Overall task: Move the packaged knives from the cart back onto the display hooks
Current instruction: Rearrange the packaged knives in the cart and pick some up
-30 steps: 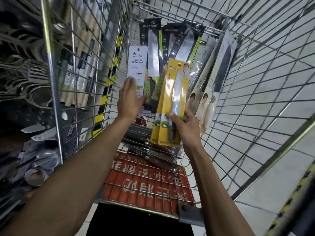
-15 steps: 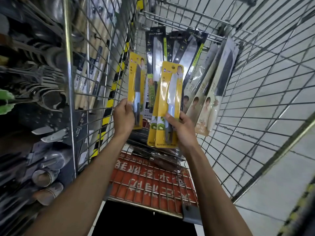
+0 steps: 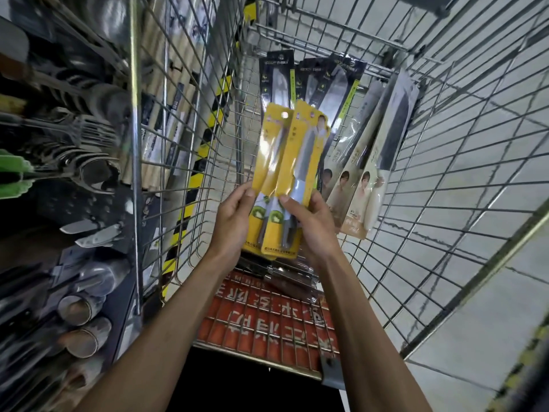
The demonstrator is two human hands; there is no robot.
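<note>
A: What lies nearest us?
B: Two bare forearms rising from the bottom edge, elbows cut off. Between them we see a red panel (image 3: 267, 316) behind the wire of the cart (image 3: 135, 179). Its white lettering is upside down to us and we cannot read it.

A: And the hands?
B: The left hand (image 3: 233, 221) pinches the left edge of a yellow knife pack (image 3: 269, 156), thumb on the front. The right hand (image 3: 312, 224) clasps a second yellow pack (image 3: 306, 150) from the right, thumb across its face, fingers hidden behind the card. Both packs are upright over the cart's basket, the second overlapping the first.

A: Only two?
B: We cannot tell – the edges overlap, and another card may sit between them. The print at their feet is too small to read.

A: Beneath them?
B: Dark packages (image 3: 285, 272) on the cart's floor, mostly covered by wrists and cards, so we cannot count them.

A: Farther on?
B: Black knife packs (image 3: 326, 84) stand against the far end, their lower halves hidden behind the yellow ones. Pale packs (image 3: 368, 173) lean on the right wall. Outside the wire on the left, a display rack (image 3: 74, 179) of metal utensils is blurred – we cannot make out its hooks.
</note>
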